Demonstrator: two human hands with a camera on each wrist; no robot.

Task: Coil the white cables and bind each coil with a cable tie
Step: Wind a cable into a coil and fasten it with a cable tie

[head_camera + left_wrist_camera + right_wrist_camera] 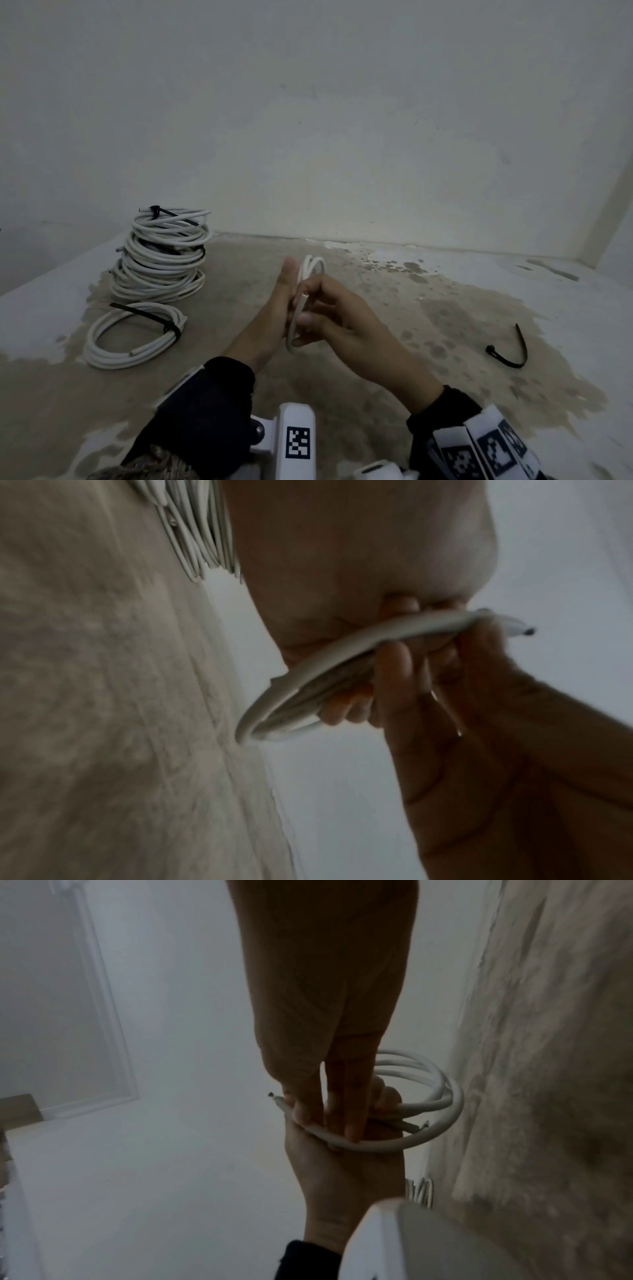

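Two hands, left hand [270, 310] and right hand [337, 317], grip one white coil [310, 270]; one loose cable tie [510, 353] lies right, one bound coil [133, 334] left beside a stack [164, 253].

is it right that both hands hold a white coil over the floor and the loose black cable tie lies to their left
Not quite. In the head view the loose black cable tie lies to the right of the hands. The rest holds: left hand and right hand hold the white coil.

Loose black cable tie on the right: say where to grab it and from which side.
Pinch the loose black cable tie on its raised, curving strap, coming from above with the right hand. That end arcs up off the floor, while the head end seems to lie flat.
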